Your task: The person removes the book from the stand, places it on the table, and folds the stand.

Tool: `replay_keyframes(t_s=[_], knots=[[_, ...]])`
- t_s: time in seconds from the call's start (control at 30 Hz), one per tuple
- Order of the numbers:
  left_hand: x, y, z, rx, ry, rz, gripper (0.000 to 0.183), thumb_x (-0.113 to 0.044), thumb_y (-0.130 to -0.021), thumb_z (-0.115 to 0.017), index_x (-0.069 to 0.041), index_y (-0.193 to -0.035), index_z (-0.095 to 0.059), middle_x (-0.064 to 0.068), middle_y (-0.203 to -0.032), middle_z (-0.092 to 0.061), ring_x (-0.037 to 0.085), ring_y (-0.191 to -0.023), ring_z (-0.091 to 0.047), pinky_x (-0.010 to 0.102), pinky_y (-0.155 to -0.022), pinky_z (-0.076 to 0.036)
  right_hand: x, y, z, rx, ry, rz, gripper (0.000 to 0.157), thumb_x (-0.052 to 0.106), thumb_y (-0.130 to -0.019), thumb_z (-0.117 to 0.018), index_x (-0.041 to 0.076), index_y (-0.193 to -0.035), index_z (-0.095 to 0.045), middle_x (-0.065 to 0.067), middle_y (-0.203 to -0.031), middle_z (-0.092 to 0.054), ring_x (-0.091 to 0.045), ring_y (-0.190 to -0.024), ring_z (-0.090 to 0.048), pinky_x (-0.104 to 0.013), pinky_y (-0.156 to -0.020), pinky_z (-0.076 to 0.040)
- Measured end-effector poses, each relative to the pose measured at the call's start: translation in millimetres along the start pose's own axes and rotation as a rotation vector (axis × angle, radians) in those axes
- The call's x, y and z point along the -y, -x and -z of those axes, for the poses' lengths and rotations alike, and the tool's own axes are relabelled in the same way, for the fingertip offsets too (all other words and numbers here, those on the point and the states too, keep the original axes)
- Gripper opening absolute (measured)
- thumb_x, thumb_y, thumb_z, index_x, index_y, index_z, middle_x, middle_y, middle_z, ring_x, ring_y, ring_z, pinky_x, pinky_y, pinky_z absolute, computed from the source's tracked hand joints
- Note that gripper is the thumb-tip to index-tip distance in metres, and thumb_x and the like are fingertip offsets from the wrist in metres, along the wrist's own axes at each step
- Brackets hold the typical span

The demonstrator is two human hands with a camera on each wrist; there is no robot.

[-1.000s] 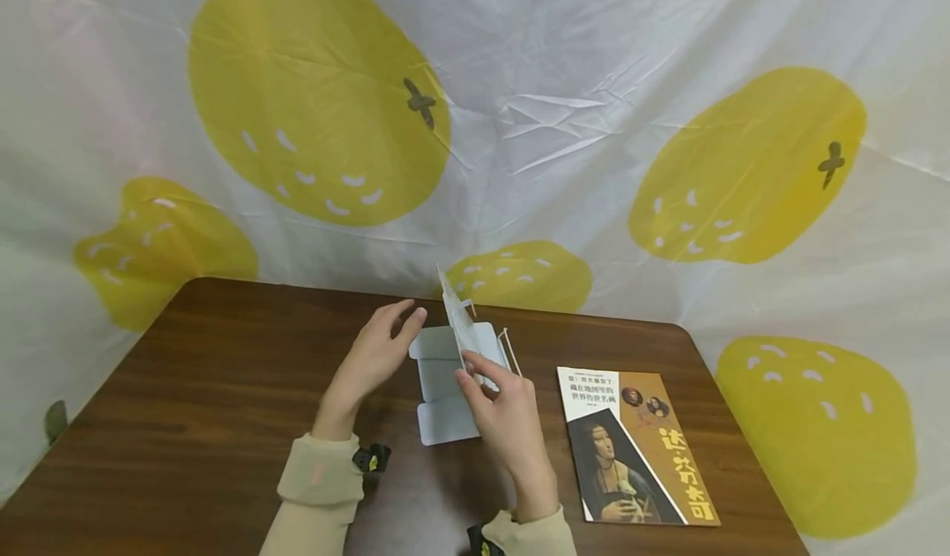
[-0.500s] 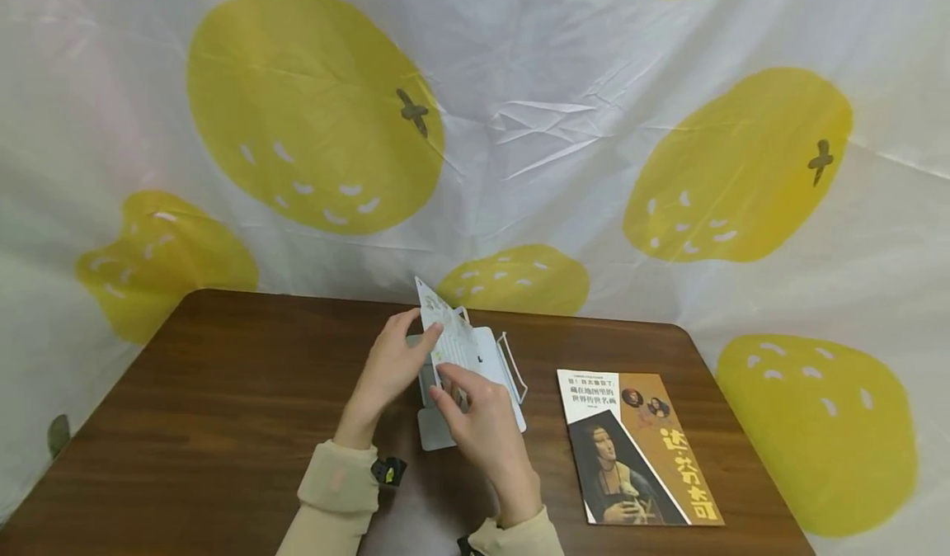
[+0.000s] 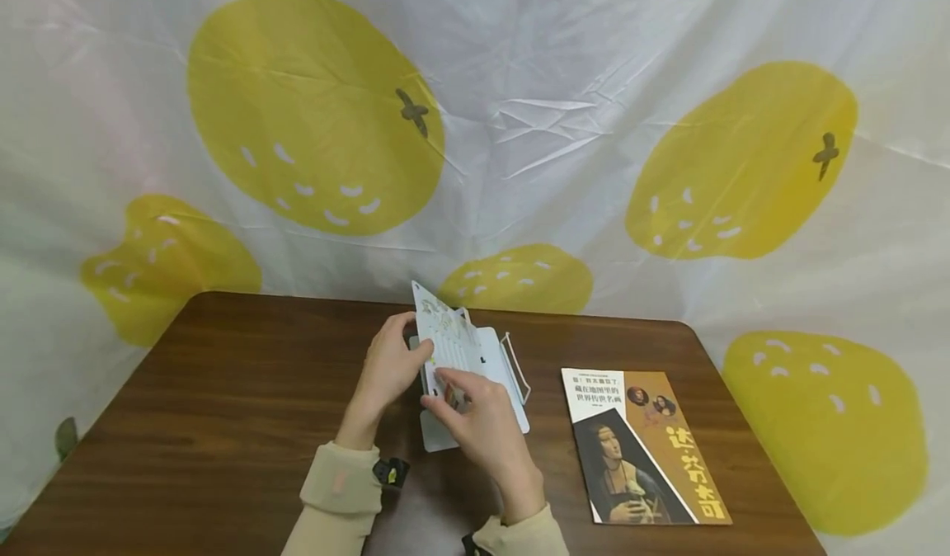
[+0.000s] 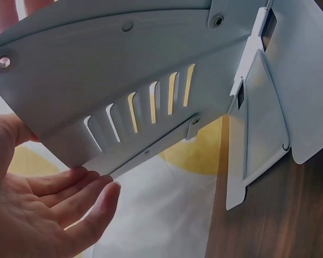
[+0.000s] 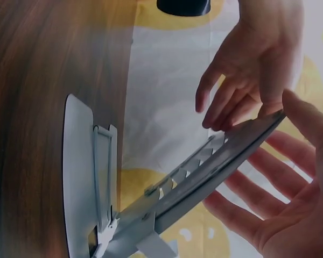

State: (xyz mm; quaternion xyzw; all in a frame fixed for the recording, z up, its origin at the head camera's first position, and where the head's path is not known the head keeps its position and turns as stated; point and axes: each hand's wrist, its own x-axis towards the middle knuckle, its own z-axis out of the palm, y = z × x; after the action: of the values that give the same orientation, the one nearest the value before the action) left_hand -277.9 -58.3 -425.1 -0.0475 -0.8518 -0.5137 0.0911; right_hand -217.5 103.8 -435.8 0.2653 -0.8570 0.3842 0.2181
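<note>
A pale metal folding book stand [image 3: 453, 343] rests on the table with its printed panel tilted up. My left hand [image 3: 392, 368] pinches the panel's left edge, thumb on the printed face and fingers behind. Around the near corner of that panel, my right hand [image 3: 488, 424] has its thumb at the edge and its fingers across the printed side. Slots run through the panel's grey back [image 4: 59, 75] in the left wrist view. The stand's base plate [image 5: 78, 161] appears in the right wrist view, with a hinged support [image 5: 103, 172] beside it.
A book [image 3: 646, 449] with a portrait on its cover lies to the right of the stand on the dark wooden table [image 3: 200, 424]. Behind the table hangs a white cloth [image 3: 512, 168] with yellow fruit prints.
The panel has tipped toward the left, showing more of its printed face. My left hand has moved from beside the panel to grip its edge; my right hand has shifted slightly left.
</note>
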Motion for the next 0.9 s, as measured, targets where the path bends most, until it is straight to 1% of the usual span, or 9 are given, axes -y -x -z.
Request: replay_keyframes(t_s=[0.13,0.23,0.37,0.53,0.73,0.8,0.9], knots=[[2.5,-1.4,0.7,-0.001,0.027,-0.002,0.050,-0.015,-0.087,-0.065,0.003,-0.132,-0.053,0.019,-0.132,-0.053,0.032,-0.115,-0.054,0.048,-0.093,-0.044,-4,-1,3.4,0.025,-0.024,-0.019,0.037,0.028,-0.083,-0.079,0.007,-0.113,-0.072,-0.006,-0.104,-0.072,-0.020,-0.092,-0.067,-0.036,-0.078,-0.053],[5.0,-2.4,1.9,0.008,0.028,0.000,0.050,-0.014,-0.087,-0.065,0.004,-0.132,-0.053,0.019,-0.131,-0.053,0.032,-0.117,-0.053,0.047,-0.094,-0.043,-10,0,9.0,0.029,-0.048,-0.081,0.035,0.027,-0.087,-0.075,0.006,-0.115,-0.072,-0.007,-0.106,-0.072,-0.023,-0.095,-0.068,-0.040,-0.081,-0.053],[9.9,-3.2,3.7,0.013,0.028,-0.011,0.048,-0.011,-0.086,-0.065,0.005,-0.129,-0.054,0.021,-0.130,-0.054,0.035,-0.118,-0.052,0.049,-0.098,-0.040,-23,3,20.0,-0.012,-0.067,-0.167,0.028,0.021,-0.092,-0.070,0.006,-0.115,-0.072,-0.009,-0.109,-0.071,-0.028,-0.096,-0.069,-0.045,-0.084,-0.053],[15.6,-3.4,5.4,0.013,0.035,-0.007,0.046,-0.008,-0.085,-0.064,0.007,-0.128,-0.054,0.021,-0.128,-0.055,0.035,-0.119,-0.052,0.048,-0.101,-0.038,-43,8,34.0,-0.083,-0.071,-0.249,0.024,0.013,-0.091,-0.070,0.006,-0.114,-0.072,-0.011,-0.107,-0.072,-0.028,-0.092,-0.070,-0.049,-0.083,-0.053],[17.7,-3.9,6.7,0.027,0.026,0.007,0.047,-0.008,-0.085,-0.063,0.008,-0.128,-0.054,0.022,-0.127,-0.056,0.034,-0.118,-0.052,0.048,-0.100,-0.039,-58,15,44.4,-0.106,-0.052,-0.358,0.026,0.014,-0.091,-0.070,0.005,-0.116,-0.070,-0.013,-0.109,-0.071,-0.028,-0.093,-0.069,-0.045,-0.081,-0.054],[17.6,-4.3,7.4,0.031,0.025,0.006,0.046,-0.007,-0.085,-0.063,0.008,-0.128,-0.054,0.022,-0.126,-0.056,0.034,-0.117,-0.052,0.048,-0.100,-0.039,-60,16,45.4,-0.102,-0.052,-0.378,0.027,0.013,-0.091,-0.070,0.003,-0.116,-0.070,-0.014,-0.110,-0.070,-0.028,-0.094,-0.069,-0.044,-0.081,-0.055],[18.4,-5.3,8.2,0.039,0.023,0.001,0.046,-0.007,-0.085,-0.063,0.008,-0.127,-0.054,0.022,-0.125,-0.056,0.035,-0.117,-0.052,0.049,-0.100,-0.039,-63,16,45.2,-0.080,-0.048,-0.400,0.025,0.012,-0.091,-0.070,0.004,-0.115,-0.071,-0.011,-0.106,-0.071,-0.024,-0.091,-0.069,-0.042,-0.080,-0.055]])
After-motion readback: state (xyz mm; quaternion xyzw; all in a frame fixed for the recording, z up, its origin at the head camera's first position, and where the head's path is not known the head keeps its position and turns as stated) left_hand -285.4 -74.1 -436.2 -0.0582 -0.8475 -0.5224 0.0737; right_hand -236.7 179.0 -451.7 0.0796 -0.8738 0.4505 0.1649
